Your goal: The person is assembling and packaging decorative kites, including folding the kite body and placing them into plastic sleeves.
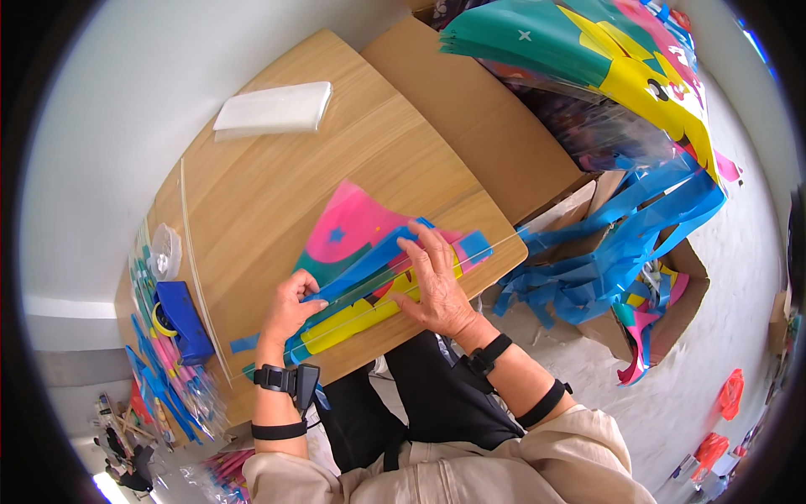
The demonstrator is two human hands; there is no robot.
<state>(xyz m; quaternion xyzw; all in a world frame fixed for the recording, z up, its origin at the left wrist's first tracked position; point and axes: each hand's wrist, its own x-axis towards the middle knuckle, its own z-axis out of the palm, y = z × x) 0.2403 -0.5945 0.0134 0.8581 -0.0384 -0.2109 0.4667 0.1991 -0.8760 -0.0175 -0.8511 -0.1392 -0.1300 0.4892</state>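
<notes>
A partly folded, thin printed sheet that looks like a kite (359, 322), in pink, teal, yellow and blue, lies slantwise along the table's near edge. A thin clear rod or sleeve runs along its length. At its left part, my left hand (290, 309) is closed, thumb and fingers pinching the blue edge (336, 284). My right hand (438, 287) lies over the right part with its fingers apart, the fingertips on the blue strip and the thumb near the yellow area. The pink corner (353, 220) spreads flat on the far side.
On the wooden table (395, 151) lie a stack of clear plastic bags (275, 109), a roll of clear tape (166, 252) and a blue tape dispenser (185, 322). Rolled kites in sleeves (180, 378) line the left edge. Cardboard boxes (470, 109), blue strips (579, 269) and printed sheets (638, 84) crowd the right.
</notes>
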